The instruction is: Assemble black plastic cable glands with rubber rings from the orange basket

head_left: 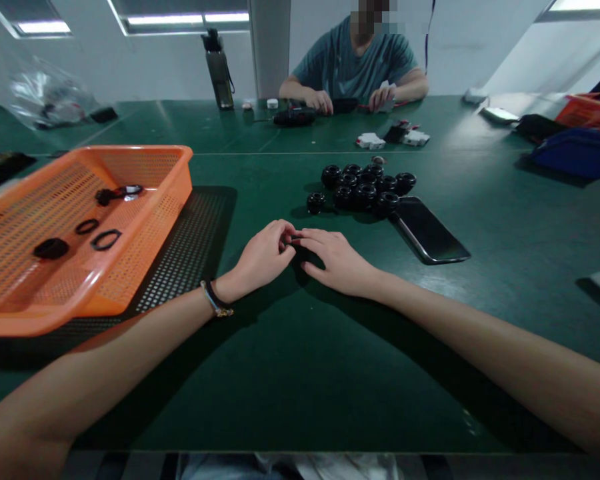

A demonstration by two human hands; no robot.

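Note:
Over the middle of the green table [300, 373] my two hands meet at the fingertips. My left hand [266, 255] has curled fingers, with thumb and forefinger close together; whatever they may hold is hidden. My right hand [333, 257] has its fingers stretched towards the left fingertips, thumb apart, and nothing shows in it. Just beyond the hands lies a cluster of several round black ring-shaped parts [365, 196], with one such part [315, 202] slightly apart on the left. To their right a black smartphone [430, 230] lies face up, touching the cluster's edge.
An orange mesh basket [145, 267] at left holds a few black rings and a small black part with wires [111, 195]. Across the table a person [355, 67] handles parts near a dark power tool [294, 117]. A bottle [219, 72] stands behind; a blue bin [577, 152] is far right.

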